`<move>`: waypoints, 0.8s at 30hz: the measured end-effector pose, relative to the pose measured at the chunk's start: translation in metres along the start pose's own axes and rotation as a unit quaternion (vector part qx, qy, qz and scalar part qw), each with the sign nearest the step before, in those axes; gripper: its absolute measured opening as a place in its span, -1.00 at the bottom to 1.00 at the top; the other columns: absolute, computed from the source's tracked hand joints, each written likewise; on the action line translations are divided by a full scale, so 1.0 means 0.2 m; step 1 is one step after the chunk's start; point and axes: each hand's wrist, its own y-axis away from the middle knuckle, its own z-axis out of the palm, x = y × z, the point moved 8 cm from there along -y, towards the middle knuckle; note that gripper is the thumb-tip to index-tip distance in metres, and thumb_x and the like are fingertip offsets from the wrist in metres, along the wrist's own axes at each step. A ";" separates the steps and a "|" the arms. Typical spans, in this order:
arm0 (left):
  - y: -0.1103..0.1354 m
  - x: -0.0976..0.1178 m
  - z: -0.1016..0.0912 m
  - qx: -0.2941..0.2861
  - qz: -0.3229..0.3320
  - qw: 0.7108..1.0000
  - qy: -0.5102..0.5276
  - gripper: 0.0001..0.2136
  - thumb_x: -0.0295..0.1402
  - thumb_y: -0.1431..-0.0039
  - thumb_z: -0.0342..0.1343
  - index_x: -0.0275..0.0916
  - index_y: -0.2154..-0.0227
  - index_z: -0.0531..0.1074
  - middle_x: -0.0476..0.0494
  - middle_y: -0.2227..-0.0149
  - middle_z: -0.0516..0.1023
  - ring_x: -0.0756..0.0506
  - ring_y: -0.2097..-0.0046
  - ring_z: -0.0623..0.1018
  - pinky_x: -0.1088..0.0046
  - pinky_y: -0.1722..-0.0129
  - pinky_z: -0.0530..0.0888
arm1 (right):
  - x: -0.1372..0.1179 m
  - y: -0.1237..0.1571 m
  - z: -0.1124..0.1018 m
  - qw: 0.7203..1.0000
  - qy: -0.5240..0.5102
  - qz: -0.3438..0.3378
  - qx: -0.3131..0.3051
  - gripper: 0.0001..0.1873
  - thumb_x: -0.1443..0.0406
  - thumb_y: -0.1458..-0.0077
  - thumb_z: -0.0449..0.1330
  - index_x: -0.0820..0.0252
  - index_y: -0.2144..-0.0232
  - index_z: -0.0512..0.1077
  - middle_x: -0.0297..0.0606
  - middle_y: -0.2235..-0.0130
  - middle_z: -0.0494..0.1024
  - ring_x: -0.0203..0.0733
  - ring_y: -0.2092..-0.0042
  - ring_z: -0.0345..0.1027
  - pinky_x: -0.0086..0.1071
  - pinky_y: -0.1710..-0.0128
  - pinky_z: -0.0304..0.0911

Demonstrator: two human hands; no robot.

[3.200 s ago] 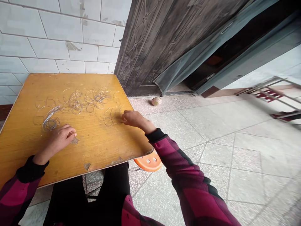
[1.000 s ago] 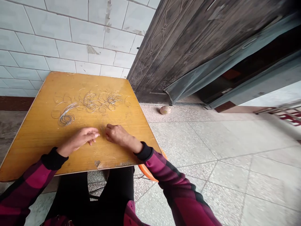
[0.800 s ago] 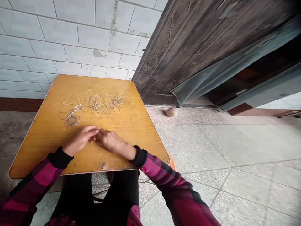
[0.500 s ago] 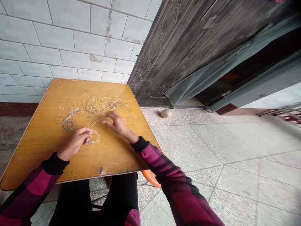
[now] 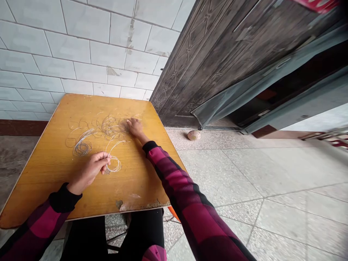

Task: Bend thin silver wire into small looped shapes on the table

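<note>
On the yellow wooden tabletop (image 5: 43,174) | left hand (image 5: 87,173) pinching a thin wire loop (image 5: 113,165) | right hand (image 5: 135,127) on the wire tangle (image 5: 110,127), grip unclear | risk: a hard tug could snag the loop in the tangle

Soft daylight; faint shadow under the left hand (image 5: 88,172); floor tiles (image 5: 293,224) blur rightward.
</note>
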 end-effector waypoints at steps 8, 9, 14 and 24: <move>0.03 0.02 0.02 -0.010 -0.001 1.000 -0.001 -0.83 -0.25 -0.05 0.11 -0.27 0.47 0.36 0.01 0.50 0.36 0.08 0.57 0.26 0.53 0.60 0.19 | -0.53 0.12 0.11 0.994 -0.073 -0.082 -0.020 -0.42 0.00 -0.32 -0.22 0.24 -0.16 0.22 -0.04 -0.20 0.30 -0.12 -0.20 0.19 -0.28 -0.16 0.09; 0.03 0.03 0.02 -0.017 0.002 1.000 -0.003 -0.82 -0.25 -0.06 0.10 -0.27 0.48 0.35 0.01 0.50 0.36 0.08 0.57 0.26 0.53 0.60 0.19 | -0.58 0.13 0.11 0.990 -0.102 -0.090 -0.026 -0.41 0.00 -0.31 -0.21 0.26 -0.16 0.22 -0.03 -0.20 0.30 -0.13 -0.20 0.18 -0.29 -0.16 0.09; 0.05 0.03 0.03 -0.036 -0.005 0.999 0.002 -0.81 -0.23 -0.07 0.10 -0.27 0.47 0.35 0.00 0.50 0.38 0.08 0.57 0.28 0.53 0.61 0.17 | -0.55 0.12 0.04 0.962 -0.260 -0.083 -0.032 -0.44 0.04 -0.30 -0.15 0.28 -0.14 0.27 -0.03 -0.19 0.33 -0.14 -0.21 0.19 -0.29 -0.15 0.13; 0.08 0.03 0.07 -0.067 -0.031 0.997 -0.019 -0.77 -0.19 -0.04 0.12 -0.28 0.48 0.35 -0.01 0.51 0.39 0.08 0.58 0.27 0.52 0.60 0.19 | -0.03 0.48 -0.06 0.843 -0.532 0.017 -0.084 -0.66 0.12 -0.01 0.19 0.23 0.22 0.42 -0.19 0.19 0.54 -0.23 0.18 0.46 -0.32 0.16 0.35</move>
